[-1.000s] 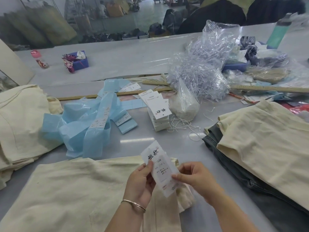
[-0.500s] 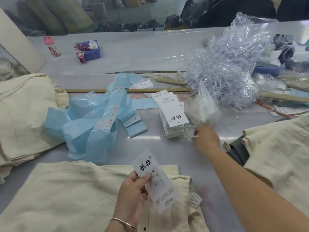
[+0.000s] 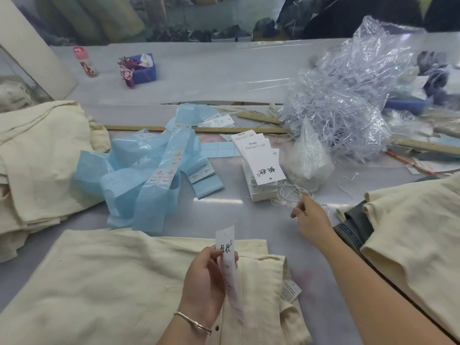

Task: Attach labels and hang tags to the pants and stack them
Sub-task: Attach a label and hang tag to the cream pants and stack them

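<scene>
Grey worktable [image 3: 249, 220], long and glossy, cluttered from edge to edge. Cream pants [image 3: 112, 282] spread flat at the near side, waistband toward the right, a small sewn care label [image 3: 290, 291] sticking out at the waist corner. Above them, left hand [image 3: 206, 280] raised with a bracelet [image 3: 193, 322] on the wrist, thumb and fingers pinching a long white hang tag [image 3: 227, 255] upright over the waistband (lower half of the tag blurred). Right hand [image 3: 310, 220] stretched forward over the table, fingertips pinched on a thin white string [image 3: 286, 195] from the loose tangle lying just beside the stack of hang tags [image 3: 261, 168]. Clear bag of white strings [image 3: 308, 158] standing right of that stack. Light blue label strips [image 3: 149, 175] heaped in loops at mid-table, left of the stack. Folded cream pants pile [image 3: 37, 158] at far left; another pile of cream and dark pants [image 3: 410, 232] at right. Big heap of crumpled clear plastic [image 3: 348, 95] behind the string bag, wooden ruler [image 3: 224, 129] lying across the table's seam. Farther back, a blue tissue box [image 3: 143, 68] and a small pink-capped bottle [image 3: 84, 61], well apart from the work.
</scene>
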`<move>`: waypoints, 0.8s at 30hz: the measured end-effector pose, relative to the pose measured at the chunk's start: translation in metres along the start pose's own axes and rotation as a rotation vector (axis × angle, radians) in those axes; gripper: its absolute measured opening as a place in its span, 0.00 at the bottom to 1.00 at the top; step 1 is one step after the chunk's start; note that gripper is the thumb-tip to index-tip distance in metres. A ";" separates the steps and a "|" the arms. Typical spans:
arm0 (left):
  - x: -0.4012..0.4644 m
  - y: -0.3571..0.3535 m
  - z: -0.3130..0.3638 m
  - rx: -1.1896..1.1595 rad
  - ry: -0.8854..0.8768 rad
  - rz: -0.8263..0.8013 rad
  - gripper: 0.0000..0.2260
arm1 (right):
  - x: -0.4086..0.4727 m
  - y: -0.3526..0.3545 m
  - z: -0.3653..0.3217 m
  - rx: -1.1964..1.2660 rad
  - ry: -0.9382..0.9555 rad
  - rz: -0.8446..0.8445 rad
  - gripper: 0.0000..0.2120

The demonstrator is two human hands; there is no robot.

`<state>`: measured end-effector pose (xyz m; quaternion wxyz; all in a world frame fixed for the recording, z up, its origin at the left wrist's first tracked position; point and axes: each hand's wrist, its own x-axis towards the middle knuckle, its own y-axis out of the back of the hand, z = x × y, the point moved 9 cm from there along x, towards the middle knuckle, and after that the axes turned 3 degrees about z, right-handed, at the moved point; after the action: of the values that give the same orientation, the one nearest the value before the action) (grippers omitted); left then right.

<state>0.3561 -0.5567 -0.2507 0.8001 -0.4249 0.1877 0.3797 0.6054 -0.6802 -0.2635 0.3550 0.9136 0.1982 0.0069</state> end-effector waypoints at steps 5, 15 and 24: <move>-0.015 0.002 -0.013 0.028 0.050 0.005 0.06 | 0.006 0.013 -0.007 -0.113 0.047 0.082 0.06; -0.011 0.027 -0.004 0.127 0.036 -0.020 0.15 | 0.004 -0.001 -0.020 -0.383 0.050 -0.037 0.11; -0.012 0.017 0.007 0.163 0.161 -0.075 0.13 | -0.097 0.001 -0.068 0.509 -0.075 -0.010 0.07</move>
<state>0.3357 -0.5500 -0.2483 0.8279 -0.3943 0.2654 0.2977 0.5059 -0.6723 -0.1992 0.1208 0.9721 0.1848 -0.0788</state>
